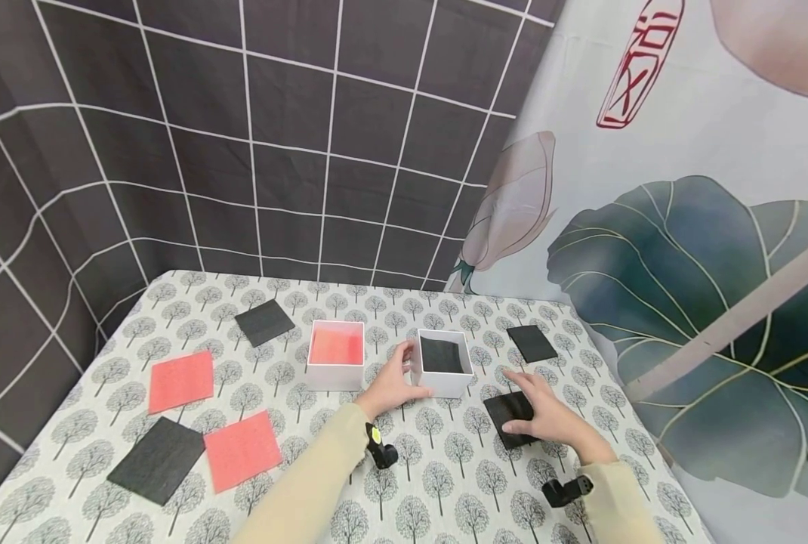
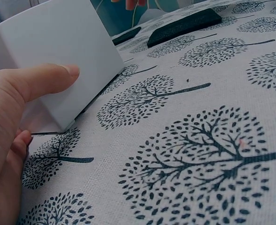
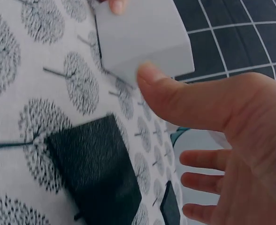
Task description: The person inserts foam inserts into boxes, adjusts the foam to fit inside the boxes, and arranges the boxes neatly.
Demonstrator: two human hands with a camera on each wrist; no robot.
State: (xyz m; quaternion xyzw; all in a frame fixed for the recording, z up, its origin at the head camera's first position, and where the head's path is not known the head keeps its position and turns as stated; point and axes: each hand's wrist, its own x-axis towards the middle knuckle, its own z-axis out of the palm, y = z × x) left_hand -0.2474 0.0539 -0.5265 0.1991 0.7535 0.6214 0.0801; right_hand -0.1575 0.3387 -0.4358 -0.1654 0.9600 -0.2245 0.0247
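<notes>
A dark gridded curtain (image 1: 295,181) fills the background, meeting a pale sheet (image 1: 581,83) printed with lotus leaves and red characters. Before both stands a bench (image 1: 445,487) dressed in a tree print, where a person in pale sleeves (image 1: 298,483) works with both hands.

The left hand (image 1: 392,384) has its grip clamped around a near corner of the white box (image 1: 441,385), thumb flat on the front wall, fingers curled at the left wall. The right hand (image 1: 538,408) hangs over the right part of a black square (image 1: 499,412), its grip loose, thumb and fingers well apart.

The white box sits upright right of the bench's middle, a black sheet (image 1: 441,353) inside. A matching box (image 1: 336,378) stands to the left, holding a pink piece (image 1: 329,345).

At far left, a black piece (image 1: 155,461) lies tilted against the corner of a pink square (image 1: 244,451); another pink square (image 1: 180,382) lies just behind. Single dark squares rest at back left (image 1: 264,323) and back right (image 1: 532,344). Smallest are the black wrist cameras (image 1: 381,449).
</notes>
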